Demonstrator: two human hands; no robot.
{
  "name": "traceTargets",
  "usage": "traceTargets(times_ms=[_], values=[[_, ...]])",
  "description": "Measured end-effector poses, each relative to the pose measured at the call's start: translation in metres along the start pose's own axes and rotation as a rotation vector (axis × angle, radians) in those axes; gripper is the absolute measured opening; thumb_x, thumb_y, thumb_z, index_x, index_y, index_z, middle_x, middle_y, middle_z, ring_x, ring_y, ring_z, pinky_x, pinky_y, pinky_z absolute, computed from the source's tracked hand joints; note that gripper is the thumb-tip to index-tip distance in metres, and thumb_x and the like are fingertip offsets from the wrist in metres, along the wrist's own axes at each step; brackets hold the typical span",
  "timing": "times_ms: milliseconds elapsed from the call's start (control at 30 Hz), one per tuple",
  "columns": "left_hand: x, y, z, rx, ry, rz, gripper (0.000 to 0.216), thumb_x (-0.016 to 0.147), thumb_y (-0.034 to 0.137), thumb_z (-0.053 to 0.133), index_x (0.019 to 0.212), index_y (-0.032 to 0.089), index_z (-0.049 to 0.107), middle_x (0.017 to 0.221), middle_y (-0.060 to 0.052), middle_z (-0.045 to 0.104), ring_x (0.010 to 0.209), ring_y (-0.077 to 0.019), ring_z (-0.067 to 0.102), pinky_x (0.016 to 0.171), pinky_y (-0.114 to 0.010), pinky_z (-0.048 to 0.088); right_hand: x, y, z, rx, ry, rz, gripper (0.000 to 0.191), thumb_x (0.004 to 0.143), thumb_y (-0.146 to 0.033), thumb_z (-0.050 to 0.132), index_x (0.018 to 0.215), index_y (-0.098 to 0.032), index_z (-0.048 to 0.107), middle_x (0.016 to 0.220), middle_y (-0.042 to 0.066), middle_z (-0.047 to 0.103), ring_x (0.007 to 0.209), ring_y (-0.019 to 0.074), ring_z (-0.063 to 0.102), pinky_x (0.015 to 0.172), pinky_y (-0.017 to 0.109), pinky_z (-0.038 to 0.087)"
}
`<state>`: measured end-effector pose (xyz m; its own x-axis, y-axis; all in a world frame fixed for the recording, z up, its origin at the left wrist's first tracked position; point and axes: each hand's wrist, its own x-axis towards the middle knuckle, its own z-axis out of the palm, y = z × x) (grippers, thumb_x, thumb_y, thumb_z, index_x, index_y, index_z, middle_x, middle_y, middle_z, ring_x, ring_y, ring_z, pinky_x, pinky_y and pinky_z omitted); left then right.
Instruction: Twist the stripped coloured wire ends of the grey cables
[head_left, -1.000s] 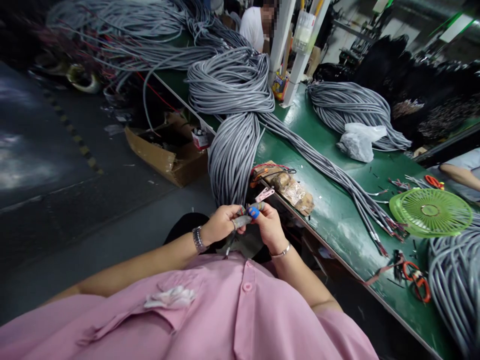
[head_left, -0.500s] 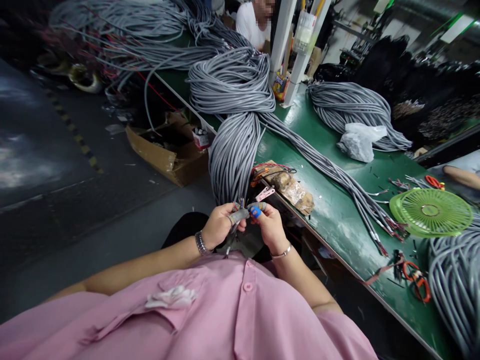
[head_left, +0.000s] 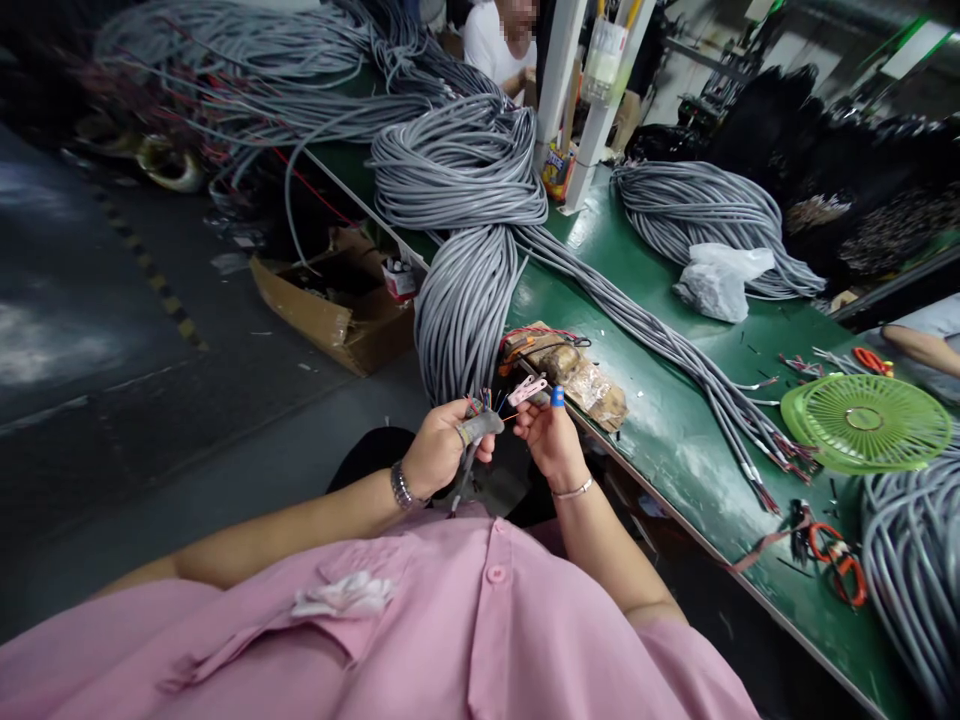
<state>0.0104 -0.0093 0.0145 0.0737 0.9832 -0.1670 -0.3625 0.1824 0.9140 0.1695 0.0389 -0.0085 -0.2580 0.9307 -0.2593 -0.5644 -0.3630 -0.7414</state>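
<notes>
My left hand (head_left: 444, 447) is closed round the end of a grey cable (head_left: 480, 426), from which several thin coloured wires fan out. My right hand (head_left: 550, 432) is beside it, a little to the right, with a blue cot on one fingertip (head_left: 557, 397). Its fingers pinch something thin near the orange wire, too small to name. A pink clip (head_left: 528, 388) sits just above the two hands at the bench edge. A thick bundle of grey cables (head_left: 469, 300) hangs over the green bench (head_left: 675, 440) straight ahead.
A brown taped block (head_left: 581, 375) lies on the bench edge. A green fan guard (head_left: 866, 420), red-handled cutters (head_left: 832, 555), a white plastic bag (head_left: 720, 280) and more cable coils (head_left: 705, 215) lie further right. An open cardboard box (head_left: 337, 305) stands on the floor. Other people sit at the back and far right.
My right hand has pulled away to the right from the cable end, leaving the coloured wires spread. My left hand has stayed in place, holding the cable.
</notes>
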Motion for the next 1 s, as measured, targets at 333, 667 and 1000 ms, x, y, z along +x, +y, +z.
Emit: traceTargets(times_ms=[333, 667, 1000], values=[[0.007, 0.0, 0.009, -0.07, -0.064, -0.096, 0.018, 0.074, 0.03, 0.069, 0.072, 0.014, 0.063, 0.051, 0.001, 0.06, 0.04, -0.0089, 0.05, 0.04, -0.02, 0.041, 0.01, -0.002, 0.01, 0.124, -0.056, 0.0, 0.035, 0.076, -0.053, 0.069, 0.08, -0.019, 0.064, 0.069, -0.002, 0.054, 0.057, 0.0083, 0.045, 0.055, 0.021, 0.047], [0.011, -0.01, 0.004, -0.006, -0.045, -0.123, 0.021, 0.071, 0.032, 0.072, 0.069, 0.014, 0.061, 0.05, 0.001, 0.06, 0.039, -0.0095, 0.051, 0.04, -0.021, 0.043, 0.012, 0.003, 0.012, 0.064, 0.025, -0.038, 0.038, 0.076, -0.058, 0.065, 0.076, -0.02, 0.061, 0.067, -0.002, 0.055, 0.057, 0.0106, 0.046, 0.057, 0.023, 0.046], [-0.001, -0.008, -0.001, 0.026, -0.026, -0.037, 0.018, 0.077, 0.031, 0.068, 0.072, 0.014, 0.063, 0.052, 0.001, 0.061, 0.043, -0.0099, 0.053, 0.044, -0.022, 0.044, 0.004, -0.006, 0.014, 0.075, -0.055, 0.033, 0.041, 0.077, -0.058, 0.065, 0.087, -0.018, 0.065, 0.074, 0.0, 0.061, 0.061, 0.0097, 0.051, 0.057, 0.022, 0.049]])
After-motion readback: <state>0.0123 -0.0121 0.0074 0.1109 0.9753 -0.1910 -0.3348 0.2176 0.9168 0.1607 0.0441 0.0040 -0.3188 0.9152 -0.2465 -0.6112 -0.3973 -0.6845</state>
